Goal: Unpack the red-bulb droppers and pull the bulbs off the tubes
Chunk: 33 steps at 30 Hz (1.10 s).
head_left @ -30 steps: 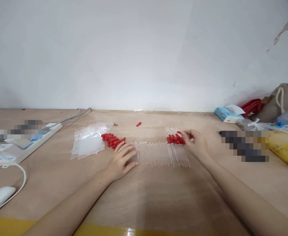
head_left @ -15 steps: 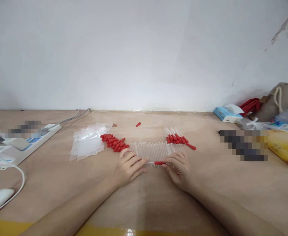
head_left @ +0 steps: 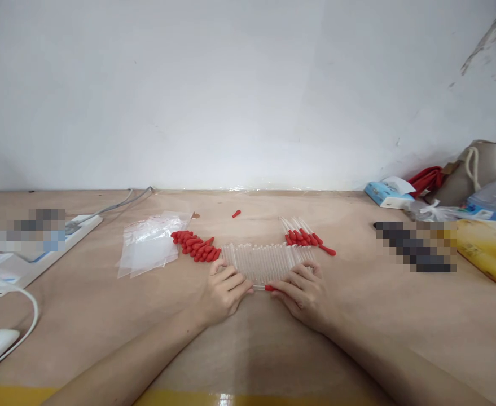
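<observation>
My left hand [head_left: 227,288] is closed, pinching a clear glass dropper tube [head_left: 258,287]. Closed around a red rubber bulb [head_left: 268,288] is my right hand [head_left: 301,290]; the bulb meets the tube's right end, and the fingers hide most of it. Just beyond both hands lies a row of clear glass tubes [head_left: 260,262], side by side. A heap of red rubber bulbs [head_left: 197,246] sits left of the row. Behind its right end, several droppers with red bulbs [head_left: 302,235] lie together, their tubes pointing away. One loose red bulb [head_left: 327,250] rests beside them.
Clear plastic bags [head_left: 150,248] lie to the left, near a white power strip [head_left: 78,239] with cables. Another red bulb [head_left: 236,213] is farther back. A blue tissue pack [head_left: 389,194] and a yellow packet [head_left: 491,248] are on the right. A wall closes off the back.
Both hands have come slightly nearer to me with the tube and bulb. Less of the red bulb shows between my fingers, and the gap between the hands is narrower.
</observation>
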### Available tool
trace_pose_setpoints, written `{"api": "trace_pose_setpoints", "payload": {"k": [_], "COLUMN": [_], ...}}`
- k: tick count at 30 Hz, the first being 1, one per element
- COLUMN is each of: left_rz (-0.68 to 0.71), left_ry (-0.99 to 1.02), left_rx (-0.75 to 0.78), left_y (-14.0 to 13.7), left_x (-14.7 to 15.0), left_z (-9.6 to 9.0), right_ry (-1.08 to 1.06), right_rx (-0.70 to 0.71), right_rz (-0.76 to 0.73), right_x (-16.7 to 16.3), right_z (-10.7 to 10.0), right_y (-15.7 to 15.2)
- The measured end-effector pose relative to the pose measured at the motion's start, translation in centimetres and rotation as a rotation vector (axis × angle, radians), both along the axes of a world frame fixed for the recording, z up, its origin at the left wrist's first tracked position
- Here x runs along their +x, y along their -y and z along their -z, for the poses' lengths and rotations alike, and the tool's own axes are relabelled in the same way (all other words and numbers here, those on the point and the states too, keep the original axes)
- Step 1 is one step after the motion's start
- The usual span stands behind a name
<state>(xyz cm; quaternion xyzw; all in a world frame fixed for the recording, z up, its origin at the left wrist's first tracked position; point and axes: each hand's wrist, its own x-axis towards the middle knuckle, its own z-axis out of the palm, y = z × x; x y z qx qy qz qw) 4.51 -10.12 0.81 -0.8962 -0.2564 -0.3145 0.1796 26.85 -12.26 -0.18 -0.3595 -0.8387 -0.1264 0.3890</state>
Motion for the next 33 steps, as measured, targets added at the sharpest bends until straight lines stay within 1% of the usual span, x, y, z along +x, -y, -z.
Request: {"api": "trace_pose_setpoints", "payload": {"k": [5,9,12,14,17,19,22,24,26,29,33], "left_rz": [0.010,0.030,0.005,-0.061,-0.207,-0.265,-0.287,-0.285,-0.294,-0.314,-0.233], "left_ry": [0.001,0.016,0.079,0.165,0.278,0.286,0.256,0.249,0.245,0.236,0.235], "left_rx": [-0.004,0.025,0.023,-0.019,-0.111,-0.151,-0.164,-0.148,-0.138,-0.139,-0.203], "left_y": [0.5,0.7,0.4,-0.2,-1.2,-1.8,-2.2,-2.4,-2.7,-3.0,-3.1], "left_x": [0.1,0.1,-1.3,-2.7,-4.1,-4.3,-3.9,-3.7,-3.7,-3.8,-3.6], "left_z": [-0.3,-0.6,-0.6,-0.4,0.0,0.3,0.6,0.8,0.8,0.8,0.9], "right_ry": [0.030,0.055,0.023,-0.089,-0.334,-0.432,-0.441,-0.413,-0.384,-0.354,-0.348], "right_rx": [-0.022,-0.035,-0.034,-0.041,-0.143,-0.258,-0.456,-0.550,-0.596,-0.611,-0.595], "right_rz": [0.003,0.006,0.025,0.078,0.147,0.226,0.394,0.460,0.498,0.542,0.563], "right_x": [-0.1,0.1,1.5,2.9,4.8,5.8,7.0,7.8,8.4,8.5,8.0], "right_z": [-0.1,0.0,0.1,0.0,-0.4,-0.6,-0.7,-0.5,-0.4,-0.2,0.0], "right_y": [0.5,0.8,0.5,-0.1,-1.3,-1.9,-2.4,-2.6,-2.7,-2.7,-2.9]}}
